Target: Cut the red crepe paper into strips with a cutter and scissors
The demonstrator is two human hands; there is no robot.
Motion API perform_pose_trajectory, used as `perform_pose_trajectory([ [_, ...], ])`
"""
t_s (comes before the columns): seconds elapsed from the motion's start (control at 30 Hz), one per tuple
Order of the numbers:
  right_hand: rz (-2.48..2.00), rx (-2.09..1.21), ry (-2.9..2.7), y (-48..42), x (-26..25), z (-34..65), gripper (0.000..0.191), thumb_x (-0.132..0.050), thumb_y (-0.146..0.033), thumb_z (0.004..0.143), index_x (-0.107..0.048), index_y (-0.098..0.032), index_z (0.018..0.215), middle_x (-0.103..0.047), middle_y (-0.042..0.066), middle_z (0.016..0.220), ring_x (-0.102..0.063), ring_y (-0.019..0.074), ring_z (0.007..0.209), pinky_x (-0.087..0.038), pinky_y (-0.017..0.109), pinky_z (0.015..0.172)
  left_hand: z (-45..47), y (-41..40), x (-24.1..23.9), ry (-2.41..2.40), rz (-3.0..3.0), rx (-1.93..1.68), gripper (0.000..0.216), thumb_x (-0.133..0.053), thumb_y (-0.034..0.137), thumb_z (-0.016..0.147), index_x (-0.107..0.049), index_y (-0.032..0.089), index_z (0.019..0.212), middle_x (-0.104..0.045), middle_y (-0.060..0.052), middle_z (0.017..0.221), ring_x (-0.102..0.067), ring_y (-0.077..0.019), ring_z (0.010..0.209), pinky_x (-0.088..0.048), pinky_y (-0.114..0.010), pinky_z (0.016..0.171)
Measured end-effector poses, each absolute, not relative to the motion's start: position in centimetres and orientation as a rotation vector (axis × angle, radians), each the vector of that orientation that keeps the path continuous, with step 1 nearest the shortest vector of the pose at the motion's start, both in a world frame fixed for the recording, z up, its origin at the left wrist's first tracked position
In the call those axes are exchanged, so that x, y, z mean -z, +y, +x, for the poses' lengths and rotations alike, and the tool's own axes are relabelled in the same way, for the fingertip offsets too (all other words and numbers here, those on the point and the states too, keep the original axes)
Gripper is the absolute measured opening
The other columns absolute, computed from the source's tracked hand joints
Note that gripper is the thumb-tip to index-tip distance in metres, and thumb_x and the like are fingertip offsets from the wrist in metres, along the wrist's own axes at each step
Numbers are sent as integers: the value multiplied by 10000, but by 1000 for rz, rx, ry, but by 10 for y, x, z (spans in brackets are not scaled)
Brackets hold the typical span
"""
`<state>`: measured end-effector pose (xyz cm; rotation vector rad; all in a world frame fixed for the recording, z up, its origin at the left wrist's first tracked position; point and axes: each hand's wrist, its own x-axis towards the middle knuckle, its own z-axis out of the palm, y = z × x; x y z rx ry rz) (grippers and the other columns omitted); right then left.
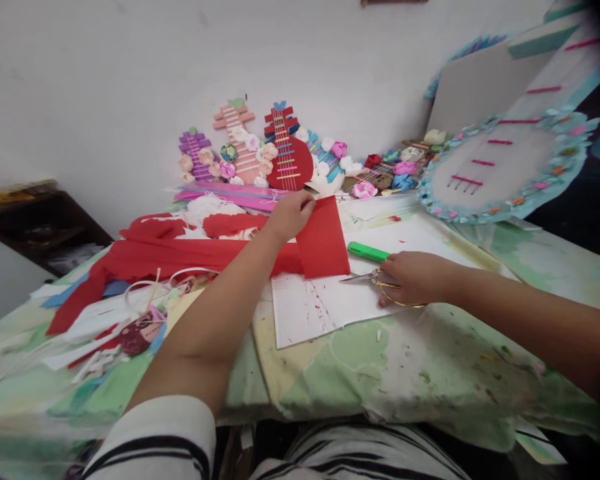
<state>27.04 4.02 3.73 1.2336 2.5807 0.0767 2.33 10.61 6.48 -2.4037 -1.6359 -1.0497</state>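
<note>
My left hand [290, 213] reaches forward and pinches the top edge of a red paper sheet [323, 243], holding it up off the table. My right hand [413, 277] rests on a white paper sheet [320, 307] and is closed around the gold handles of scissors [375, 279], whose blades point left toward the red sheet's lower corner. A green marker [367, 252] lies just behind the scissors. A long strip of red paper [160, 260] runs left from the sheet.
Paper lute crafts [285, 150] and paper flowers [365, 167] line the wall at the back. A large round blue-trimmed craft [505, 167] leans at the right. Paper scraps and ribbon [130, 320] litter the left. The table has a stained green-patterned cloth [405, 373].
</note>
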Motion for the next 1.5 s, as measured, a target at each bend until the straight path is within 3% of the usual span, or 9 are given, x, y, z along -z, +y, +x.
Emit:
perform_pose_trajectory([
  [0.37, 1301, -55, 2537, 37, -36, 265, 530, -424, -641, 700, -626, -164, 812, -639, 124, 806, -576, 219, 695, -321, 280, 520, 27, 102, -66, -1594, -2386, 1107, 155, -419, 235, 848, -558, 167, 856, -609, -32, 843, -534, -160, 781, -387, -253, 696],
  [0.7, 1215, -133, 2545, 48, -33, 272, 407, -340, -438, 803, -630, -153, 810, -638, 113, 773, -573, 196, 669, -297, 271, 523, 28, 104, -65, -1571, -2410, 1160, 148, -418, 211, 848, -558, 168, 830, -603, -24, 827, -530, -150, 761, -382, -246, 689],
  [1.03, 1309, -83, 2526, 45, -33, 275, 410, -397, -545, 746, -615, -200, 780, -634, 79, 744, -558, 193, 636, -283, 266, 515, 28, 106, -62, -1540, -2394, 1256, 121, -433, 198, 846, -528, 172, 775, -585, -3, 766, -524, -134, 719, -367, -234, 636],
  [1.3, 1304, 3, 2523, 56, -35, 271, 341, -446, -483, 728, -631, -198, 757, -630, 73, 742, -556, 186, 669, -286, 267, 529, 29, 99, -69, -1497, -2407, 1274, 92, -460, 184, 836, -534, 175, 782, -577, 4, 774, -518, -131, 729, -372, -231, 662],
  [1.5, 1328, -67, 2519, 53, -37, 274, 519, -461, -644, 655, -617, -182, 831, -626, 100, 806, -557, 229, 707, -305, 295, 541, 31, 96, -72, -1416, -2411, 1298, 97, -467, 178, 832, -531, 173, 758, -564, 7, 727, -515, -130, 699, -364, -233, 624],
])
